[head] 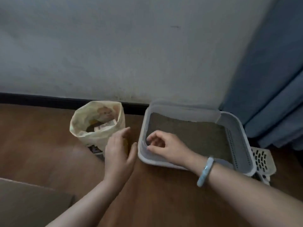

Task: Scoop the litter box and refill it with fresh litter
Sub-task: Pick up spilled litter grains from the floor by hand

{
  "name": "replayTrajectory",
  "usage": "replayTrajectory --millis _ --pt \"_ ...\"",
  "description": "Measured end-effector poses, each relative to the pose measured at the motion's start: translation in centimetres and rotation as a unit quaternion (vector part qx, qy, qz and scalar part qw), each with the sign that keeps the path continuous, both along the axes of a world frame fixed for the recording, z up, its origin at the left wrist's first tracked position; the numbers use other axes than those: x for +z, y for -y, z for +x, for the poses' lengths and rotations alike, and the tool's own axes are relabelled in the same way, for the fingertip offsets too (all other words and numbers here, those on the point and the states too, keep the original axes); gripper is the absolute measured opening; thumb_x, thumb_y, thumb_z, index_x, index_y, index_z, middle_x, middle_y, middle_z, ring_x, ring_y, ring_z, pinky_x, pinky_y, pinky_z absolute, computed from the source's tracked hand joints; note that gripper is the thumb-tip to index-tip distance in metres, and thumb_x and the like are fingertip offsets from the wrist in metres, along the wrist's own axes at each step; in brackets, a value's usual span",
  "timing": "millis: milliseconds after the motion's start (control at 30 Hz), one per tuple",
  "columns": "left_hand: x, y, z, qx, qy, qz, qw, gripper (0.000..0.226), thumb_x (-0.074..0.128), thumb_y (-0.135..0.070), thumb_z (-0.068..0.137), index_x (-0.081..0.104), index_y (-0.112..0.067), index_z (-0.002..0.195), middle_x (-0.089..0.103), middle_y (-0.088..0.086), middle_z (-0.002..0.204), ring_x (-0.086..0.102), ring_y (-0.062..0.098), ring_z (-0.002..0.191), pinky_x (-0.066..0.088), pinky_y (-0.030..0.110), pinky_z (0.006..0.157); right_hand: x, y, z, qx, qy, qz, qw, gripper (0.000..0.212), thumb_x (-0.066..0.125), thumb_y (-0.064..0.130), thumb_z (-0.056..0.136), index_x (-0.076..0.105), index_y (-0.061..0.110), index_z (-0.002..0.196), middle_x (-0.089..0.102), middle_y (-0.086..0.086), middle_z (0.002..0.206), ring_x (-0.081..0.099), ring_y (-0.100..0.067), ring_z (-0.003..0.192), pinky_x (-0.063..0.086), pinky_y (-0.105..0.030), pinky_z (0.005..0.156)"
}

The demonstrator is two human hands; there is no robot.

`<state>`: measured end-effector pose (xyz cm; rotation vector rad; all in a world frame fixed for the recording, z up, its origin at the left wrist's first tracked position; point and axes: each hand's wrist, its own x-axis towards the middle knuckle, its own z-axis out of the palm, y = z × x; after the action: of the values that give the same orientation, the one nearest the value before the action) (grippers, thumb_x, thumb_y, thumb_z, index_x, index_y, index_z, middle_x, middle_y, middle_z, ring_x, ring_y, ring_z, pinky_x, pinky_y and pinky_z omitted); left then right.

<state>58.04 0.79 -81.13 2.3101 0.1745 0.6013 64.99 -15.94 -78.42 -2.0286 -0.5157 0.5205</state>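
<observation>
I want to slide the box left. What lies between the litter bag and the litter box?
In the head view, only the left hand, open over bare wooden floor, lies between the litter bag and the litter box.

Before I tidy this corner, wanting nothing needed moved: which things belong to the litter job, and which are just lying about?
For the job: litter box, open litter bag, slotted scoop beside the box.
Lying about: blue curtain, cardboard box.

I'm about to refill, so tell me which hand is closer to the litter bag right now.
Left. The left hand is open just right of the litter bag. The right hand is farther right, fingers curled on the litter box rim.
</observation>
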Motion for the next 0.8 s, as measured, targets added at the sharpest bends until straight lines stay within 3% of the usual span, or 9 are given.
replayTrajectory --millis 100,300,400,500,600,700,800 --pt "-2.5 3.6 -2.6 -0.051 -0.017 0.01 0.999 0.045 0.06 -0.026 0.082 0.051 -0.014 0.124 0.051 -0.01 0.112 0.051 0.009 0.104 0.041 0.023 0.089 -2.0 4.7 -3.0 0.029 -0.02 -0.031 0.999 0.014 0.068 0.021 0.084 0.062 0.024 0.097 0.063 0.008 0.084 0.056 0.001 0.075 0.043 -0.011 0.069" --pt "-7.4 7.0 -5.2 -0.14 -0.189 0.024 0.972 0.036 0.065 -0.032 0.085 0.054 -0.028 0.119 0.052 -0.019 0.105 0.049 -0.001 0.098 0.045 0.024 0.084 -8.0 13.1 -6.7 0.019 -0.079 -0.128 0.988 0.014 0.068 0.022 0.083 0.062 0.026 0.094 0.063 0.008 0.085 0.053 0.0 0.072 0.045 -0.015 0.07" --pt "-9.4 6.7 -5.3 -0.159 -0.261 0.069 0.95 0.03 0.061 -0.037 0.088 0.057 -0.03 0.117 0.054 -0.015 0.111 0.049 0.003 0.102 0.042 0.023 0.084 -10.8 17.1 -7.8 -0.016 -0.086 -0.185 0.979 0.012 0.069 0.018 0.083 0.063 0.023 0.093 0.061 0.006 0.085 0.052 -0.002 0.069 0.042 -0.011 0.067" --pt "-11.1 5.9 -5.8 -0.18 -0.293 0.131 0.93 0.023 0.061 -0.035 0.088 0.065 -0.03 0.11 0.058 -0.01 0.11 0.055 0.013 0.097 0.045 0.028 0.081 -13.4 20.0 -8.5 -0.034 -0.052 -0.239 0.969 0.012 0.069 0.02 0.082 0.067 0.021 0.094 0.06 0.001 0.091 0.058 -0.008 0.078 0.043 -0.013 0.072" --pt "-12.2 5.6 -6.4 -0.216 -0.313 0.163 0.91 0.019 0.06 -0.036 0.088 0.068 -0.032 0.105 0.059 -0.012 0.106 0.055 0.013 0.096 0.044 0.028 0.081 -15.3 20.6 -8.8 -0.025 -0.011 -0.264 0.964 0.016 0.067 0.028 0.084 0.068 0.023 0.099 0.056 0.005 0.096 0.054 -0.008 0.089 0.043 -0.02 0.085" --pt "-12.8 6.2 -6.9 -0.221 -0.334 0.121 0.908 0.019 0.057 -0.037 0.09 0.066 -0.035 0.107 0.056 -0.018 0.106 0.051 0.005 0.1 0.043 0.026 0.088 -16.4 18.6 -8.8 0.02 0.045 -0.27 0.962 0.024 0.062 0.038 0.086 0.066 0.027 0.108 0.051 0.01 0.101 0.046 -0.008 0.101 0.039 -0.026 0.092" --pt "-13.2 7.0 -7.3 -0.214 -0.332 0.08 0.915 0.019 0.059 -0.033 0.09 0.065 -0.034 0.108 0.055 -0.019 0.104 0.051 0.004 0.098 0.044 0.025 0.087 -17.1 15.9 -8.4 0.038 0.116 -0.25 0.961 0.027 0.064 0.038 0.085 0.067 0.026 0.109 0.053 0.008 0.098 0.048 -0.012 0.096 0.039 -0.027 0.084"
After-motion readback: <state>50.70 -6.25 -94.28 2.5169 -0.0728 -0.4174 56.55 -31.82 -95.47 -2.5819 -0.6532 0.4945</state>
